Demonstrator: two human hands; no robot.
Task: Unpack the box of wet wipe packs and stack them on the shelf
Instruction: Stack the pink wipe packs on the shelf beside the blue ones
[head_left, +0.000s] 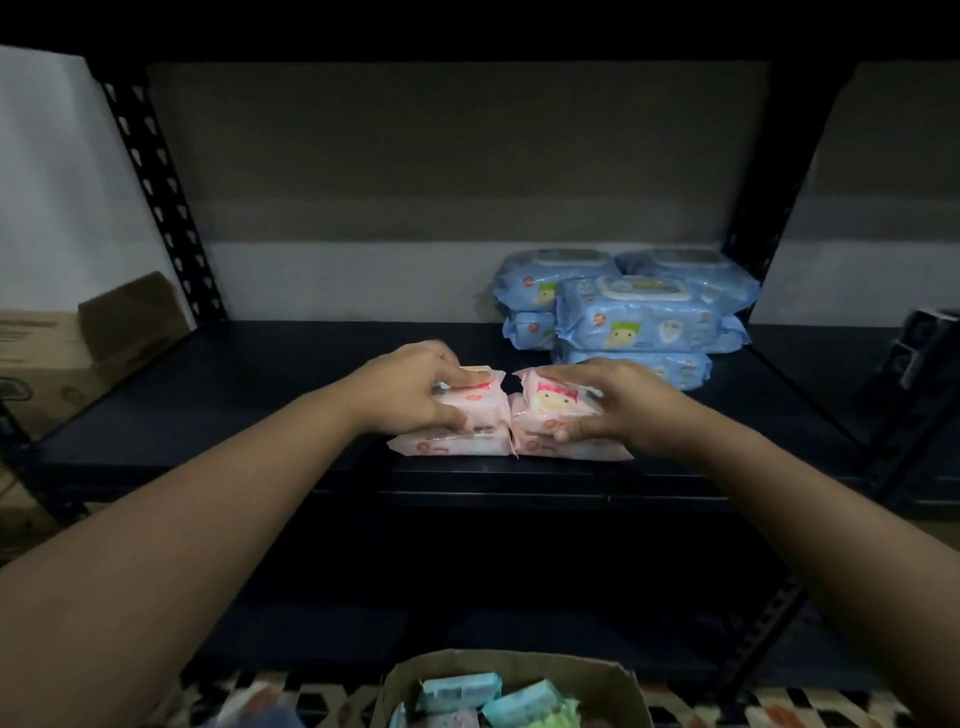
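On the dark shelf (260, 395) near its front edge lie two short stacks of pink wet wipe packs side by side. My left hand (415, 389) grips the top pink pack of the left stack (480, 402). My right hand (608, 402) grips the top pink pack of the right stack (545, 397). A lower pink pack (457, 444) shows under each. Behind and to the right stands a pile of blue wet wipe packs (634, 317). The open cardboard box (613, 680) at the bottom holds several teal and green packs (524, 704).
Black perforated uprights (161, 202) frame the shelf at left and right. A brown cardboard box (62, 353) stands beyond the left upright. A dark object (919, 348) sits at the right edge. A patterned floor mat (779, 706) lies under the box.
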